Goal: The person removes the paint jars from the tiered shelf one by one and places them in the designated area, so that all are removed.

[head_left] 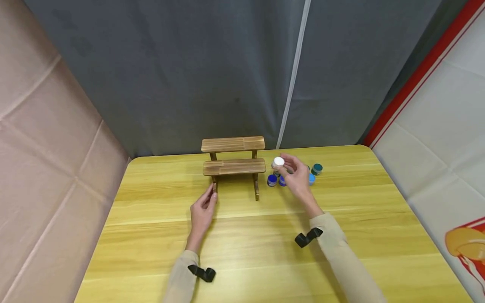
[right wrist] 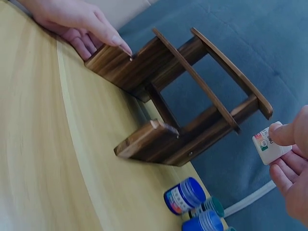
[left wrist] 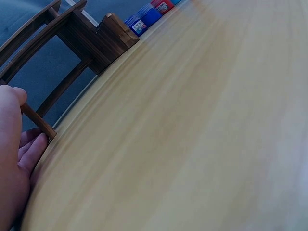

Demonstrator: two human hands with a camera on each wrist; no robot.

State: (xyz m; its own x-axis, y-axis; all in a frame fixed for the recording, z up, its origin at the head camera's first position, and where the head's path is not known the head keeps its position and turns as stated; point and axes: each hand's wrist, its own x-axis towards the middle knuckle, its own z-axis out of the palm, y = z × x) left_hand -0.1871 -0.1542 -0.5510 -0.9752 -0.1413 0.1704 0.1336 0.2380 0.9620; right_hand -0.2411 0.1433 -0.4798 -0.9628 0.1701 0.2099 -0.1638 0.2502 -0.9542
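A small brown wooden two-step display shelf (head_left: 234,167) stands near the back of the table. At its front left foot is my left hand (head_left: 202,213), gripping the side panel with the thumb on one face and the fingers on the other, as the right wrist view shows. My right hand (head_left: 297,176) pinches a small white paint jar (head_left: 278,161) between thumb and fingers. That jar is in the air, just right of the shelf; printing on its label faces the right wrist camera. Both shelf boards (right wrist: 192,72) bear nothing.
Right of the shelf, several small paint jars stand together: a dark blue jar (head_left: 272,180), a light blue jar (head_left: 312,179), a green jar (head_left: 317,169). In the left wrist view a red jar (left wrist: 162,6) also shows. A grey curtain (head_left: 189,84) hangs behind the table.
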